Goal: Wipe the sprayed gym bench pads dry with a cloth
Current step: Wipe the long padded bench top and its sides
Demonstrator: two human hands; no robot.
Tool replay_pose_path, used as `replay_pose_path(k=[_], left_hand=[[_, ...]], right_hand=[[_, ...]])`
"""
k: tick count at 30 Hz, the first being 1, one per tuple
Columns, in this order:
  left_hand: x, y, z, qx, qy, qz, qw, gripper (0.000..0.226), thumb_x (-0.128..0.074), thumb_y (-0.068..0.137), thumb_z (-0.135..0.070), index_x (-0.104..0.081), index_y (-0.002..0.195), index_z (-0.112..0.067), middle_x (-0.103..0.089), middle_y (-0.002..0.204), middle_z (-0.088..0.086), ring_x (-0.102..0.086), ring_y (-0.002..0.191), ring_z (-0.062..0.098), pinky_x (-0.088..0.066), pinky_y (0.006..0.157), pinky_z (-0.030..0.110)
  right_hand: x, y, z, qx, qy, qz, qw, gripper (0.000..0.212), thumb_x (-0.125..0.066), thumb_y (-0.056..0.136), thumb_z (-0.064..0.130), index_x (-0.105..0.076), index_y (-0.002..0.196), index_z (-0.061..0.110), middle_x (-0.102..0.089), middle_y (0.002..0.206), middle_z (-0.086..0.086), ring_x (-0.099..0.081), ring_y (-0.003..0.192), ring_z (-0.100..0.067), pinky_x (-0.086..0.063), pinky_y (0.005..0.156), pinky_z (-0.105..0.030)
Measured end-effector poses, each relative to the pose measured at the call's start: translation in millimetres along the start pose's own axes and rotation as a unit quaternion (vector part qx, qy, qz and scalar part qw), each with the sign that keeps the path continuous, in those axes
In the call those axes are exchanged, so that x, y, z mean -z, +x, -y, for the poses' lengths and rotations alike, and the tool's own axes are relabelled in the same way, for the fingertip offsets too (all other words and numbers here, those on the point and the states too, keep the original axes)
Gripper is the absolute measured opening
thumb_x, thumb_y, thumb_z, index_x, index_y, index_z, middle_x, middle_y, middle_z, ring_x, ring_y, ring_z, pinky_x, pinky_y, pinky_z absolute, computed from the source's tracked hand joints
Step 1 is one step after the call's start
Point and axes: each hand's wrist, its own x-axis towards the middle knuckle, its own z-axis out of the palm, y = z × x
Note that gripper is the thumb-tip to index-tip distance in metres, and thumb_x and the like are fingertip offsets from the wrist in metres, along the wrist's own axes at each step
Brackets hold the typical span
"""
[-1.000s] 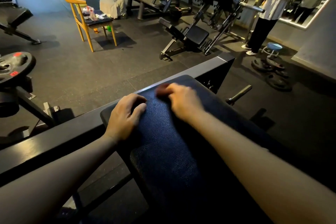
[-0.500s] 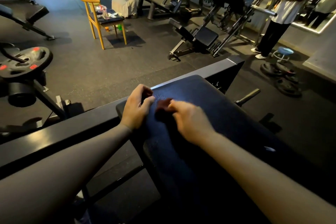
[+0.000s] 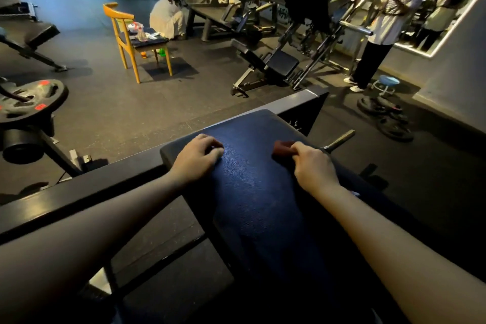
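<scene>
Position check, wiping stroke.

1. The cloth (image 3: 282, 147) (a small reddish-brown wad) lies on the bench pad (image 3: 263, 200), at the far right of its top surface. The right hand (image 3: 314, 163) holds it. That hand's fingers (image 3: 299, 149) are curled round the near end of the cloth, and the free end projects left from them.

2. The left hand (image 3: 194, 158) rests on the far left part of the pad, just beside the frame rail (image 3: 92, 189). Its fingers (image 3: 215, 150) are bent with their tips on the surface. We see nothing held in them.

3. Governing relation: the pad's long axis runs from the far end towards us. The two hands sit well apart across its short axis, with bare pad between them. The cloth points into that gap.

4. We judge the right hand to be the working hand, since it alone has the cloth. The left hand appears to be steadying only.

5. We judge the next stroke to run either left across the gap or back along the long axis. We cannot tell which parts of the pad are wet.
</scene>
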Motion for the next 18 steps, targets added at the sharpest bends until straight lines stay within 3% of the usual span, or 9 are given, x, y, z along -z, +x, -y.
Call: replay_pose_path(k=[2, 7, 8, 11, 15, 18], left_hand=[[-13.1, -10.5, -13.6, -0.037, 0.052, -0.004, 0.998, 0.035, -0.057, 0.086, -0.037, -0.076, 0.105, -0.015, -0.065, 0.115, 0.002, -0.060, 0.112, 0.019, -0.043, 0.104, 0.034], [-41.3, 2.7, -40.0, -0.081, 0.108, -0.012, 0.991, 0.045, -0.048, 0.085, -0.032, -0.074, 0.116, -0.014, -0.066, 0.127, 0.005, -0.058, 0.120, 0.027, -0.040, 0.106, 0.040], [-45.3, 4.7, -42.1, -0.085, 0.127, -0.009, 0.988, 0.049, -0.046, 0.086, -0.038, -0.073, 0.120, -0.014, -0.065, 0.130, 0.006, -0.057, 0.122, 0.028, -0.040, 0.108, 0.042], [-56.8, 7.7, -37.2, -0.099, 0.175, -0.009, 0.980, 0.069, -0.036, 0.086, -0.055, -0.070, 0.125, -0.010, -0.063, 0.133, 0.012, -0.056, 0.126, 0.033, -0.039, 0.110, 0.044], [-64.7, 10.3, -32.7, -0.094, 0.204, -0.028, 0.974, 0.070, -0.037, 0.087, -0.062, -0.071, 0.123, -0.013, -0.064, 0.131, 0.009, -0.056, 0.124, 0.032, -0.038, 0.112, 0.047], [-68.1, 10.0, -30.0, -0.098, 0.221, -0.031, 0.970, 0.068, -0.040, 0.087, -0.064, -0.071, 0.123, -0.015, -0.063, 0.131, 0.008, -0.055, 0.125, 0.030, -0.038, 0.113, 0.049]], right_hand=[[-9.1, -18.1, 13.0, -0.001, -0.004, -0.009, 1.000, 0.020, -0.053, 0.096, 0.015, -0.062, 0.114, 0.019, -0.069, 0.112, -0.012, -0.064, 0.106, -0.037, -0.049, 0.085, -0.041], [0.4, -81.8, 17.4, 0.258, 0.035, 0.057, 0.964, 0.036, -0.057, 0.089, 0.009, -0.065, 0.123, 0.014, -0.068, 0.127, -0.008, -0.065, 0.116, -0.027, -0.055, 0.096, -0.042], [6.5, -75.7, 2.1, 0.245, 0.026, 0.048, 0.968, 0.036, -0.058, 0.089, 0.008, -0.065, 0.124, 0.015, -0.068, 0.127, -0.008, -0.065, 0.115, -0.027, -0.055, 0.096, -0.043], [19.7, -29.8, -47.5, 0.083, -0.016, 0.028, 0.996, 0.029, -0.055, 0.096, 0.014, -0.063, 0.122, 0.023, -0.070, 0.119, -0.008, -0.065, 0.110, -0.034, -0.052, 0.089, -0.042], [20.6, 39.0, -79.4, -0.094, -0.029, 0.028, 0.995, 0.016, -0.052, 0.101, 0.023, -0.060, 0.114, 0.019, -0.067, 0.114, -0.018, -0.062, 0.106, -0.042, -0.049, 0.082, -0.041], [1.9, 60.4, -59.2, -0.104, 0.037, 0.004, 0.994, 0.020, -0.054, 0.099, 0.021, -0.061, 0.118, 0.021, -0.068, 0.115, -0.019, -0.063, 0.107, -0.042, -0.050, 0.085, -0.042]])
